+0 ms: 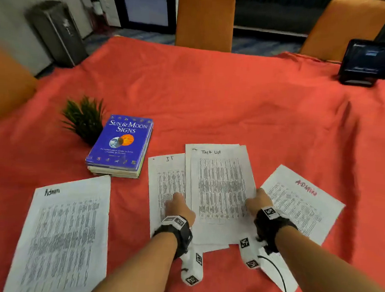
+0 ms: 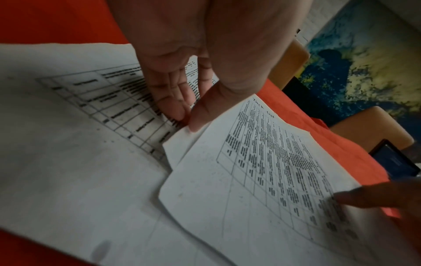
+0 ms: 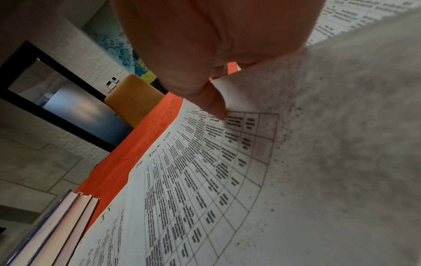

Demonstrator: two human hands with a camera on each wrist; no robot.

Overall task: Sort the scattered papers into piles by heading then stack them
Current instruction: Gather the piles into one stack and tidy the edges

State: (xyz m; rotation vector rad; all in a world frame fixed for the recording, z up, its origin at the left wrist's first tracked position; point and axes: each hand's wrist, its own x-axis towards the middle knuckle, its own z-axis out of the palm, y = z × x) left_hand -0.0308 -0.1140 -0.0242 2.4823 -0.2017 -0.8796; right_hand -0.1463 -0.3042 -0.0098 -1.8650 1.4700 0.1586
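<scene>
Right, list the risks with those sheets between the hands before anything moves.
1. More than one Task List sheet is stacked there; the left hand pinches an edge with its thumb, so a lower sheet may slip out.
2. That stack overlaps the IT sheet, which could drag along.
3. The right hand sits at the seam with the red-lettered ADMIN sheet; it might catch that too and mix headings.

Head looks down; wrists skim shared papers [image 1: 218,188].
</scene>
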